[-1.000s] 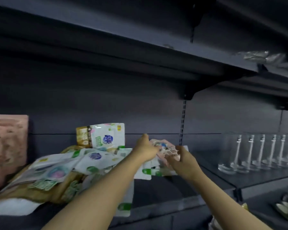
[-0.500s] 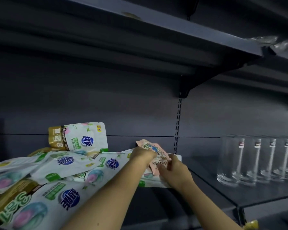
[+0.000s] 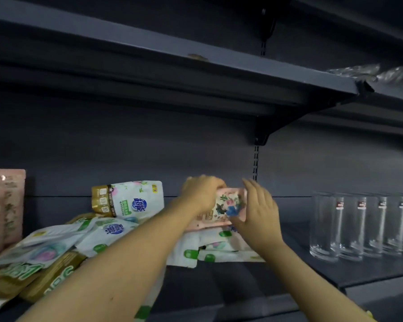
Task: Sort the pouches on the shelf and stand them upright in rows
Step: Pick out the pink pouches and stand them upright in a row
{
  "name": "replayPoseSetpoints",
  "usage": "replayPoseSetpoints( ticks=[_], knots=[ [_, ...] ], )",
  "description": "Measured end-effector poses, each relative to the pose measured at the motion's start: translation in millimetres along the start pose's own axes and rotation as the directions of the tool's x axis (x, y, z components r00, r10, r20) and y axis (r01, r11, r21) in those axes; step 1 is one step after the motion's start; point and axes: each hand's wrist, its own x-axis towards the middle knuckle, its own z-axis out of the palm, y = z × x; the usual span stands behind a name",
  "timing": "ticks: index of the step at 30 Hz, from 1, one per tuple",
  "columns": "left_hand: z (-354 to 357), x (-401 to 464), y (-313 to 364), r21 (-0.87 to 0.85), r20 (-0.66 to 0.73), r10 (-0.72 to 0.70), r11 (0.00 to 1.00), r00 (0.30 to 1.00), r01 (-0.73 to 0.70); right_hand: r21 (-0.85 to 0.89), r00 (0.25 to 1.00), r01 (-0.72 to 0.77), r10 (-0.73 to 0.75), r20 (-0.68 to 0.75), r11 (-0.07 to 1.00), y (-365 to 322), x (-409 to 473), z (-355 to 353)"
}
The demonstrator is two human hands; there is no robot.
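A pink flowered pouch (image 3: 228, 205) is held up between both hands above the dark shelf (image 3: 242, 280). My left hand (image 3: 203, 191) grips its upper left edge, and my right hand (image 3: 261, 210) holds its right side. Under it lie white-and-green pouches (image 3: 219, 251) flat on the shelf. One white-and-gold pouch (image 3: 128, 198) stands upright against the back wall. More white and gold pouches (image 3: 44, 254) lie piled at the left.
Pink pouches (image 3: 5, 210) stand upright at the far left. A row of clear drinking glasses (image 3: 358, 226) stands on the shelf to the right. Another shelf (image 3: 172, 56) hangs overhead, with crumpled plastic (image 3: 370, 73) at its right end.
Both hands have lifted the pink pouch off the pile and turned it more upright. The camera has shifted, bringing the pink pouches at the far left back into view.
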Motion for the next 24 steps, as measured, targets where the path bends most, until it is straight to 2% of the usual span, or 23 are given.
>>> replayPoseSetpoints(
  ticks=[2, 4, 5, 7, 9, 11, 13, 14, 15, 17, 18, 19, 20, 22, 24],
  knots=[
    [-24, -9, -4, 0.214, 0.019, 0.125, 0.969, 0.992, -0.126, -0.028, 0.997, 0.018, -0.016, 0.076, 0.999, -16, 5, -4],
    [-42, -18, -8, 0.344, 0.047, 0.207, 0.915, 0.977, -0.210, -0.033, 0.985, 0.020, -0.014, 0.174, 0.999, -33, 10, -4],
    [-51, -24, -11, 0.387, 0.048, 0.244, 0.890, 0.969, -0.243, 0.010, 0.973, 0.008, -0.011, 0.230, 1.000, -43, 11, -3],
    [-66, -34, -19, 0.432, 0.012, 0.305, 0.857, 0.952, -0.280, 0.219, 0.950, -0.087, 0.015, 0.311, 0.972, -62, 15, -2],
    [-75, -42, -33, 0.411, -0.071, 0.325, 0.871, 0.943, -0.269, 0.384, 0.934, -0.188, 0.043, 0.355, 0.904, -81, 15, -2],
    [-81, -52, -50, 0.300, -0.277, 0.257, 0.938, 0.926, -0.171, 0.531, 0.928, -0.264, 0.062, 0.367, 0.805, -98, 12, -1],
    [-88, -70, -67, 0.050, -0.443, -0.007, 0.998, 0.896, 0.033, 0.689, 0.911, -0.368, 0.094, 0.401, 0.625, -119, 4, 1],
    [-91, -82, -76, -0.112, -0.439, -0.181, 0.983, 0.880, 0.147, 0.746, 0.897, -0.417, 0.105, 0.429, 0.519, -132, -1, 1],
    [-94, -94, -85, -0.288, -0.374, -0.348, 0.925, 0.860, 0.249, 0.790, 0.883, -0.456, 0.100, 0.458, 0.410, -145, -5, 2],
    [-97, -120, -109, -0.589, -0.144, -0.570, 0.706, 0.809, 0.393, 0.840, 0.868, -0.494, 0.067, 0.493, 0.225, -175, -12, 6],
    [-99, -134, -120, -0.671, -0.021, -0.615, 0.594, 0.788, 0.445, 0.853, 0.866, -0.499, 0.051, 0.497, 0.153, -190, -16, 7],
    [-100, -148, -132, -0.705, 0.067, -0.625, 0.522, 0.777, 0.481, 0.860, 0.865, -0.502, 0.036, 0.501, 0.086, -206, -20, 10],
    [-102, -163, -144, -0.715, 0.114, -0.620, 0.491, 0.777, 0.497, 0.860, 0.860, -0.511, 0.016, 0.510, 0.024, -223, -24, 13],
    [-105, -191, -168, -0.733, 0.077, -0.585, 0.515, 0.807, 0.443, 0.848, 0.848, -0.529, -0.043, 0.528, -0.035, -257, -35, 20],
    [-111, -221, -190, -0.768, -0.002, -0.564, 0.530, 0.825, 0.360, 0.845, 0.841, -0.534, -0.118, 0.529, -0.018, -292, -45, 25]
  ],
)
